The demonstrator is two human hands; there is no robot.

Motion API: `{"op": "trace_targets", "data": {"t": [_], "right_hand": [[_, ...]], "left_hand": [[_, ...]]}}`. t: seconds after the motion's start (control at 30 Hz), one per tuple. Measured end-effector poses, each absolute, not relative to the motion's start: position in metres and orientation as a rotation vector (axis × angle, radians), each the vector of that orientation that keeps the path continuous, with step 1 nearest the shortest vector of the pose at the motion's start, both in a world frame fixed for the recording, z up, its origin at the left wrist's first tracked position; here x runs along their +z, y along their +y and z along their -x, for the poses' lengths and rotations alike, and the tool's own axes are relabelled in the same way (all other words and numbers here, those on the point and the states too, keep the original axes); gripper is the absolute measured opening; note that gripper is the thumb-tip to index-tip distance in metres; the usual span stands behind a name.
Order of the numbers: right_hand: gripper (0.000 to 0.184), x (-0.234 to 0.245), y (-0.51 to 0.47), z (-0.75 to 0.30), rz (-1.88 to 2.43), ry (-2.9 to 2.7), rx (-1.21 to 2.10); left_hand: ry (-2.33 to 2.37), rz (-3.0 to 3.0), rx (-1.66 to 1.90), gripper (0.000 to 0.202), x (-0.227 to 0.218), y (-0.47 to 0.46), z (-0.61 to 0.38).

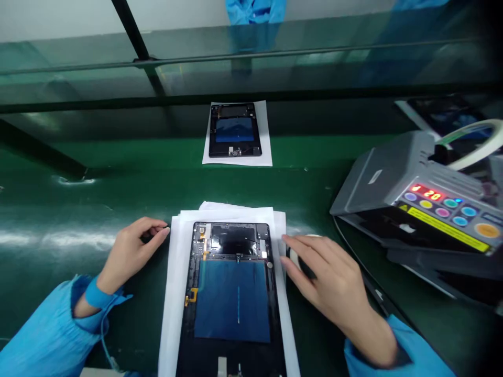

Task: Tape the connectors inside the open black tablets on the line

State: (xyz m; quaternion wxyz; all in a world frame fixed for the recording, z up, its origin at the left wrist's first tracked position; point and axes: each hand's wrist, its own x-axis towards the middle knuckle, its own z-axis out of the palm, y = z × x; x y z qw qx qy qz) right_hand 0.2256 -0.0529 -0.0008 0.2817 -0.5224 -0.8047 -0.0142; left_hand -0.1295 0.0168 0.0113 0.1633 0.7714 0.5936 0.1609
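Observation:
An opened tablet [231,293], back cover off, lies on a stack of white paper sheets [176,293] in front of me on the green belt. My left hand [129,251] rests left of the sheets, fingers curled, fingertips at the paper's top left corner, pinching a small dark thing I cannot make out. My right hand [330,283] lies right of the tablet, fingers bent over a small dark and white object [295,257] at the paper's edge.
A second opened tablet [234,130] on a white sheet lies farther along the green belt [98,209]. A grey tape dispenser machine [424,193] with coloured buttons and a red display stands at right. A person's blue sleeve [255,10] shows beyond the glass shelf.

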Motion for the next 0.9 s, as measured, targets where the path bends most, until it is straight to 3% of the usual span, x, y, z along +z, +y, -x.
{"op": "trace_targets", "data": {"t": [0.17, 0.37, 0.7, 0.9], "right_hand": [[0.03, 0.02, 0.054, -0.193, 1.658, -2.477, -0.184], [0.027, 0.007, 0.169, -0.15, 1.784, -2.742, -0.138], [0.031, -0.001, 0.196, -0.119, 1.763, -2.9, -0.241], [0.028, 0.051, 0.157, -0.123, 1.742, -2.867, -0.339]], "left_hand": [[1.618, -2.19, 0.48, 0.026, 0.001, 0.022, 0.115], [1.566, -2.305, 0.516, 0.021, -0.007, 0.021, 0.113], [1.542, -2.362, 0.518, 0.014, -0.016, 0.018, 0.114], [1.525, -2.353, 0.549, 0.013, -0.021, 0.017, 0.119]]}}
